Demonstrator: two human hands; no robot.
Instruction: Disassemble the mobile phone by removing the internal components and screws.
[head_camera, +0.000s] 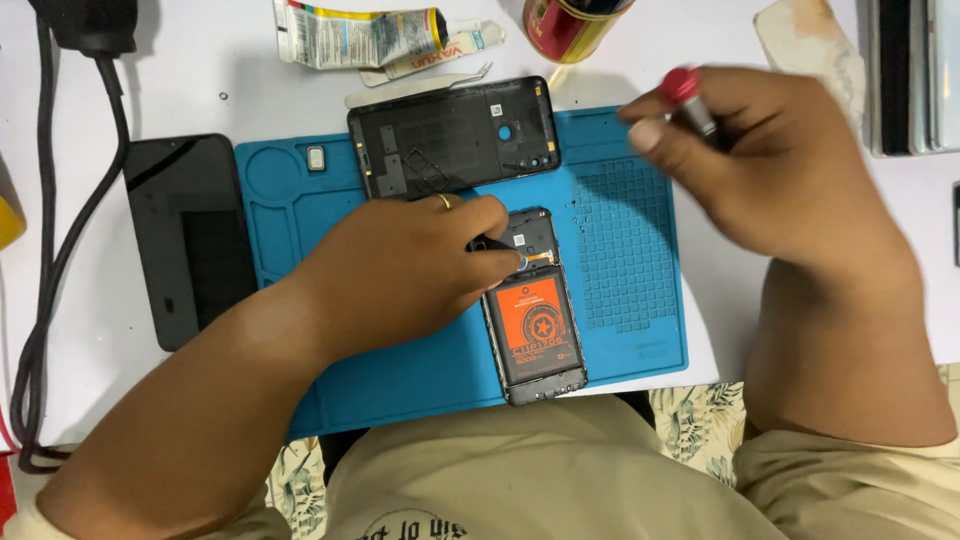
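The left hand (400, 262) is reaching in from the lower left of the frame, forearm slanting up across the blue mat (400, 375), palm down and knuckles toward the camera. Its grip is closing together on a small dark tool (497, 246), the fingertips pressing it onto the top of the open phone (533, 310), which is lying upright in the centre of the frame on the mat with its orange battery (533, 318) showing. A ring (445, 201) is sitting on one finger. The right hand (770, 165) is hovering at the upper right, wrist bent, forearm coming up from the lower right edge; its grip is clamping on a red-capped screwdriver (688, 95), thumb and fingers curling round the shaft. The back cover (452, 135) is lying inside up at the mat's top edge, just above the left hand. A dark screen panel (190, 240) is resting on the white counter (80, 340) at left, beside black cables (45, 250). A glue tube (360, 35) and a can (565, 25) are sitting along the top.
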